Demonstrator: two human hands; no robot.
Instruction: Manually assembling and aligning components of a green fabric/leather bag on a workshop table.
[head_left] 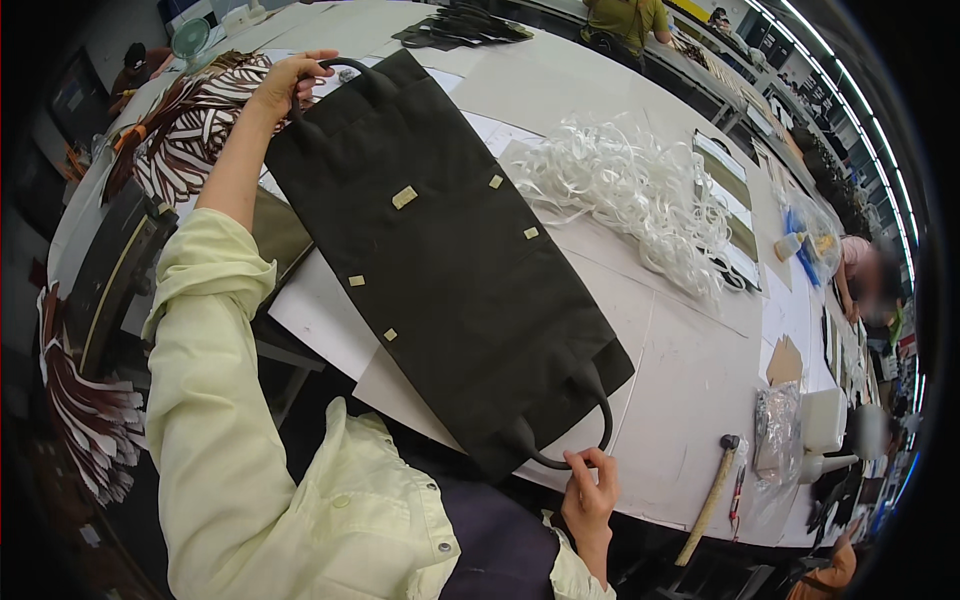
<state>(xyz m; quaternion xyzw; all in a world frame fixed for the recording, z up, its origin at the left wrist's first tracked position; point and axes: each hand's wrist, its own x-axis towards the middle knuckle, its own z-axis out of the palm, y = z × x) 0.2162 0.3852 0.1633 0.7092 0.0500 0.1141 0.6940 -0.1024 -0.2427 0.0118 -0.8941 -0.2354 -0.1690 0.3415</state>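
A dark olive-black fabric bag piece [455,270] is stretched out flat and slanting in front of me, with a handle at each end. Small pale tabs, such as the larger one [404,197] near its middle, dot the surface. My left hand [283,90] is closed round the handle at the far left end. At the near right end, my right hand [588,490] pinches the curved loop of the other handle [606,418]. Part of the piece overhangs the table's near edge.
Tangled white ribbon [630,185] lies right of the bag piece on the pale table [690,370]. Bundled brown-and-white strips [200,120] are at the left. A hammer [710,500] rests near the right edge, beside a plastic bag [776,430]. Other people work farther off.
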